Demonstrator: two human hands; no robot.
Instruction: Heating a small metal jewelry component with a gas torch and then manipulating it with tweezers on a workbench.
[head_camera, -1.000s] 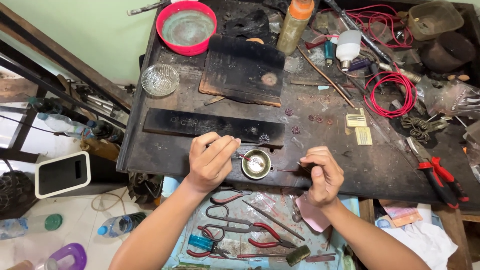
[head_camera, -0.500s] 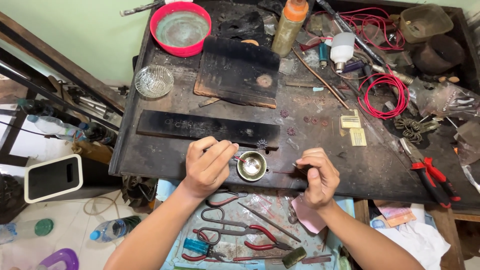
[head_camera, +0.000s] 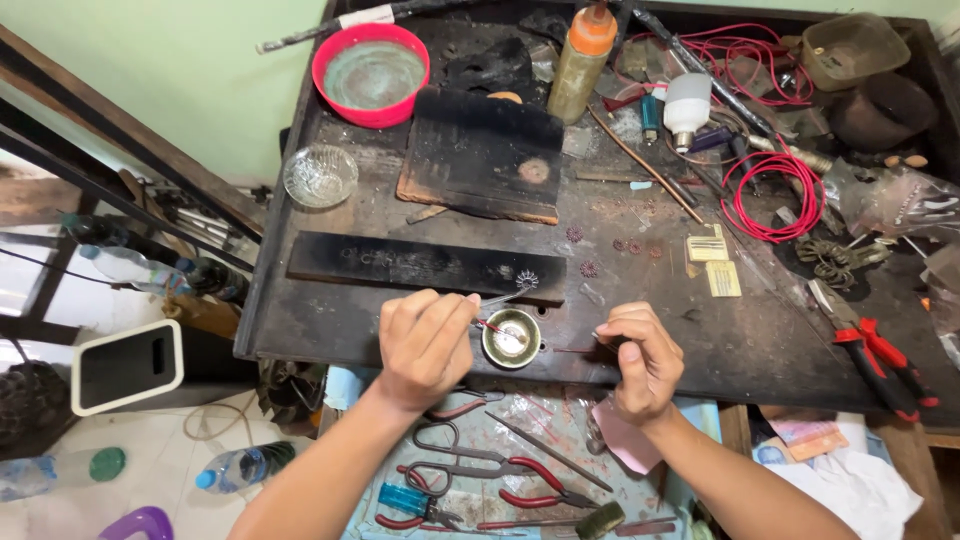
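My left hand (head_camera: 425, 345) pinches a pair of thin metal tweezers (head_camera: 500, 298) whose tips reach over a small round metal cup (head_camera: 512, 338) at the near edge of the dark workbench (head_camera: 330, 330). The cup holds something pale. My right hand (head_camera: 640, 360) is closed on a thin red-tipped stick or wire (head_camera: 575, 350) that points left toward the cup. A small spiked metal ornament (head_camera: 527, 282) lies just beyond the cup on a long black charred board (head_camera: 400, 265).
A red bowl (head_camera: 371, 75), a glass dish (head_camera: 320, 175), a charred block (head_camera: 485, 155), an orange-capped bottle (head_camera: 583, 50), coiled red wire (head_camera: 775, 190) and red-handled pliers (head_camera: 880, 360) crowd the bench. Scissors and pliers (head_camera: 480, 480) lie in the open drawer below.
Both hands have stayed at the cup with only slight shifts; the tweezers tips have lifted a little toward the spiked ornament. The view has drifted slightly.
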